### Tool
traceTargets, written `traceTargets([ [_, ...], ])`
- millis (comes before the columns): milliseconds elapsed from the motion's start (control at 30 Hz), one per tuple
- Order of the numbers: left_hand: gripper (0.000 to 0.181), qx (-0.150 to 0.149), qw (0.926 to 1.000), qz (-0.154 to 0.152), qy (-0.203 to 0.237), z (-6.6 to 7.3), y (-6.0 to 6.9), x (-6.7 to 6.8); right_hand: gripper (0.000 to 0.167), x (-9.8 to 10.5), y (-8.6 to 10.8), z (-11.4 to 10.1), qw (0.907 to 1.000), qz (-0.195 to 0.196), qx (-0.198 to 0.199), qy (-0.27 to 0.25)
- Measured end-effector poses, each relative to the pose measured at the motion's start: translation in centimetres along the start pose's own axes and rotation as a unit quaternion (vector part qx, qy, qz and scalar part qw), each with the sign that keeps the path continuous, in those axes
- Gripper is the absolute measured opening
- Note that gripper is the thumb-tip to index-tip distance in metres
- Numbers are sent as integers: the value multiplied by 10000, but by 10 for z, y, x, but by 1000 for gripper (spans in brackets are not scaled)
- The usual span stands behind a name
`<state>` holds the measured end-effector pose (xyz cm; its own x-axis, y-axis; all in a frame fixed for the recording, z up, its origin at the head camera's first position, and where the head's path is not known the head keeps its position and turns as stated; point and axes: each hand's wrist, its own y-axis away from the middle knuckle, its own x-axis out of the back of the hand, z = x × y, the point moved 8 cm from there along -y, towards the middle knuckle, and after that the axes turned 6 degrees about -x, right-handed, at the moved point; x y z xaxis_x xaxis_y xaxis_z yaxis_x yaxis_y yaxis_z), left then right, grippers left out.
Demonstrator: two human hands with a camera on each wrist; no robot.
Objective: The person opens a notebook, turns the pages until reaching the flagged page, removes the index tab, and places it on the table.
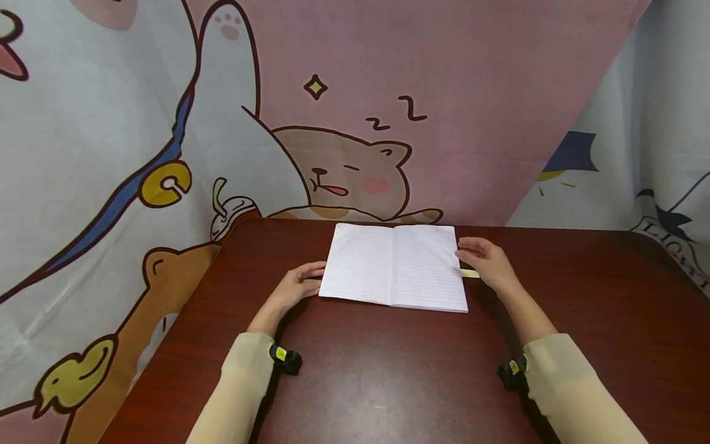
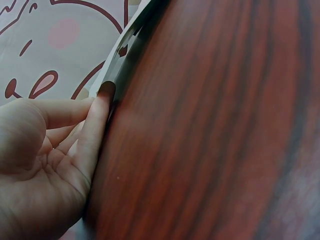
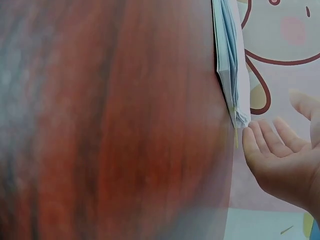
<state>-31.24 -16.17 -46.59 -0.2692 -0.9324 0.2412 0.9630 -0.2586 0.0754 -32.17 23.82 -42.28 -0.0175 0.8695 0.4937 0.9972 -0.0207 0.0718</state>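
An open notebook point(image 1: 360, 262) with white ruled pages lies on the dark wooden table, both pages facing up. My left hand point(image 1: 291, 287) is at its left edge, fingertips and thumb tip touching the side; the left wrist view shows thumb and fingers point(image 2: 90, 135) fairly straight, meeting at the edge. Beside the right edge is my right hand point(image 1: 488, 262), its fingers relaxed and the tips at the page border. In the right wrist view this hand point(image 3: 285, 150) holds nothing, and the notebook's page edges point(image 3: 230, 60) look slightly fanned. A pale strip point(image 1: 469, 273) sticks out from the notebook's right side.
The reddish-brown table point(image 1: 383, 376) extends in front of the notebook and to both sides. Behind it hangs a cartoon-printed cloth point(image 1: 471, 123) with a sleeping bear, close to the table's back edge. Each wrist carries a small black camera point(image 1: 286, 359).
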Motion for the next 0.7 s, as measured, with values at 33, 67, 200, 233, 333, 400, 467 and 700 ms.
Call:
traceTargets([
  [33,49,-8,10000,-10,3,0,-1,0,53,0,0,1,10000,-24,-19,19],
  [67,49,-15,10000,-15,11,0,-1,0,53,-1,0,1,10000,-61,-36,30],
  [200,49,-75,10000,-60,15,0,-2,-1,57,-3,-1,3,9994,-257,-191,90],
  [233,49,-82,9999,-64,14,1,-3,-2,58,-3,-1,4,9991,-306,-254,123],
  [333,49,-79,9999,-64,-4,1,-3,-2,63,-4,-3,9,9977,-449,-449,249],
  [400,49,-43,10000,-57,13,2,-3,-3,64,-5,-4,12,9967,-501,-550,318],
  [467,49,-57,10000,-68,4,2,-2,-3,65,-5,-7,15,9963,-512,-584,373],
  [700,49,-26,10000,-95,6,0,-1,-1,65,-8,-13,22,9956,-421,-596,593],
])
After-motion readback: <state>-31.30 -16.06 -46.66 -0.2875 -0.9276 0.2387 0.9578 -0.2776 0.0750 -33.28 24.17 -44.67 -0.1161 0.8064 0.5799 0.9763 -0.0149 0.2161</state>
